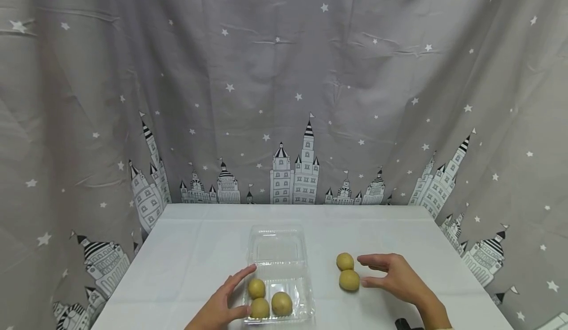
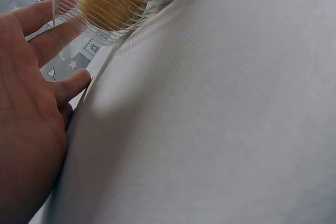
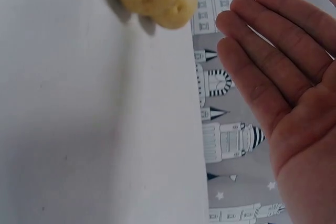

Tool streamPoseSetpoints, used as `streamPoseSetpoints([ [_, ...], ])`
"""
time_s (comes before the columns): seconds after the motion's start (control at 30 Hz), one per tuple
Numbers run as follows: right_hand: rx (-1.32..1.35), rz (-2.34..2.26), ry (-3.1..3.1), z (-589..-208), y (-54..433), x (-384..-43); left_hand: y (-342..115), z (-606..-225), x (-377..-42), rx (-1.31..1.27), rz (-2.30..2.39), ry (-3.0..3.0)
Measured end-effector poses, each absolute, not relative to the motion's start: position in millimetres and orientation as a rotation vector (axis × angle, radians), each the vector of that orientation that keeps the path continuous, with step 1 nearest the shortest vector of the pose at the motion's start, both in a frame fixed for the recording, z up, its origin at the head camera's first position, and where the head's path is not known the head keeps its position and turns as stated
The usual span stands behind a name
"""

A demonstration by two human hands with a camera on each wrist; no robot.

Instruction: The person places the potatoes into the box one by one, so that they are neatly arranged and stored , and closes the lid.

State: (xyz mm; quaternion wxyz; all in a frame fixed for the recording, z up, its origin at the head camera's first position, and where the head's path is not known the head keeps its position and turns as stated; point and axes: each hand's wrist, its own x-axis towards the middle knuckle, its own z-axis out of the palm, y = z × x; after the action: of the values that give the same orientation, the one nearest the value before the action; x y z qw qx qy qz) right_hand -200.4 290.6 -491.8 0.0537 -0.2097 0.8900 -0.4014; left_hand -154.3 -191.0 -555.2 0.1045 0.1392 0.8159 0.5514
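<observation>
A clear plastic clamshell box (image 1: 303,304) lies with its lid (image 1: 277,245) folded back, away from me. Three potatoes sit in its base: one at the back left (image 1: 256,288), one at the front left (image 1: 260,308) and one to the right (image 1: 281,304). My left hand (image 1: 219,303) is at the box's left side, fingers and thumb spread; in the left wrist view its fingertips reach the ribbed wall (image 2: 107,38). To the right, a smaller potato (image 1: 344,261) lies just behind a bigger potato (image 1: 349,280). My right hand (image 1: 397,278) is beside them, fingers extended, holding nothing.
A white cloth (image 1: 191,251) covers the table. Behind and around it hangs a grey curtain (image 1: 248,73) printed with stars and castles. A small black object (image 1: 403,324) shows at the bottom edge near my right wrist.
</observation>
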Motion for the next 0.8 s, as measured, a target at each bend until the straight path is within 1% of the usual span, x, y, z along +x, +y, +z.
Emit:
streamPoseSetpoints([
  [0.3,-0.462,-1.274,2.645,-500,300,-200,-191,-553,-154,0.420,1.642,2.383],
  [0.6,-0.539,-1.365,2.584,-515,302,-202,-191,-552,-154,0.427,1.647,2.379],
  [0.8,-0.540,-1.381,2.594,-524,300,-203,-192,-553,-152,0.440,1.660,2.374],
])
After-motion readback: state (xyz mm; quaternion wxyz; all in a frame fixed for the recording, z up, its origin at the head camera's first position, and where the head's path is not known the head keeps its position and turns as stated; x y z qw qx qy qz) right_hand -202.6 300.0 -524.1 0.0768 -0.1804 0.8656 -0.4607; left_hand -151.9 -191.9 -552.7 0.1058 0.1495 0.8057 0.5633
